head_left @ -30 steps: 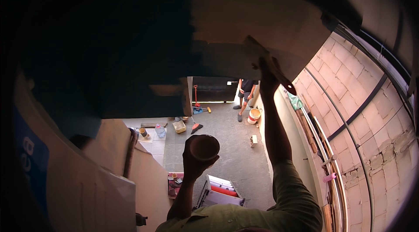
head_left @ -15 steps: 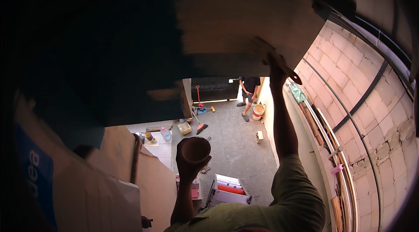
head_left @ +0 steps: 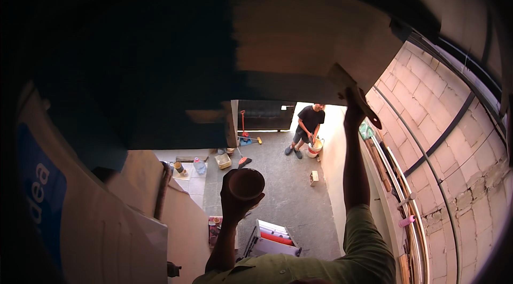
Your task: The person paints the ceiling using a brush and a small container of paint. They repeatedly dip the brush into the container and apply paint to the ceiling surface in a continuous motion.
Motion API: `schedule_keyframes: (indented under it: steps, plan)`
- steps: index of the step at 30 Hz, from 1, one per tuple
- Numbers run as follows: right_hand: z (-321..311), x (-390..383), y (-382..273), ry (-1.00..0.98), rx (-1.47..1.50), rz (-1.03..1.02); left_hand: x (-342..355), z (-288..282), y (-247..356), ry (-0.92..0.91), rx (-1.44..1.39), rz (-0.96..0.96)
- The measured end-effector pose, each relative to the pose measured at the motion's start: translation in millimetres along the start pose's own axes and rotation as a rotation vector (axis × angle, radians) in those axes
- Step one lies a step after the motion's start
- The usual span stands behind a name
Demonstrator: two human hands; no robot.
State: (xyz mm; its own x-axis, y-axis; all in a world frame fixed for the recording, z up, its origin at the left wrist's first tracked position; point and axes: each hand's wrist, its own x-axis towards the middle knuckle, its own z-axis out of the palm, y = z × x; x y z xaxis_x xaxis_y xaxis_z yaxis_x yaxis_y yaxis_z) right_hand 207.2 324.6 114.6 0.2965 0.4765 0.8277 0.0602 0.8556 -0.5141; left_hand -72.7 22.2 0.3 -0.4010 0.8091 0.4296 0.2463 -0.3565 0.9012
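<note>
My left hand (head_left: 233, 202) is wrapped round a round, open-topped cup (head_left: 247, 184), held up in front of me. Shadow hides what is in the cup. Raised to the right, my right hand (head_left: 352, 111) grips a wide paintbrush (head_left: 368, 111) by its handle. The bristle end points up and left over a tan patch (head_left: 304, 30) on the wall overhead; whether it touches the surface I cannot tell. Left of the tan patch the wall is dark teal (head_left: 160, 70), with a small tan smear (head_left: 206, 117) low on it.
Far below on the concrete floor (head_left: 278, 172), another person (head_left: 310, 123) stands by a white bucket (head_left: 315, 148). A broom (head_left: 244, 161), a light block (head_left: 313, 178) and a folded stepladder (head_left: 275, 237) are there too. Pipes and boards (head_left: 409, 214) run along the block wall (head_left: 454, 161) at right.
The view has shifted slightly. The paintbrush in my right hand sits lower and farther right in the picture. The other person now leans with hands over the bucket. My left hand still holds the cup.
</note>
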Motion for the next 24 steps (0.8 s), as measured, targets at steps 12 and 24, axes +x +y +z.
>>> schedule_keyframes:
  steps: [12,24]
  plan:
    - [210.5,-80.1,-54.4,-0.224,0.073,-0.284,-9.0,-18.8,-12.6,0.01,-0.077,-0.044]
    - [-155.9,18.7,60.7,0.193,-0.247,0.005,-1.2,12.8,9.9,-0.07,-0.028,-0.024]
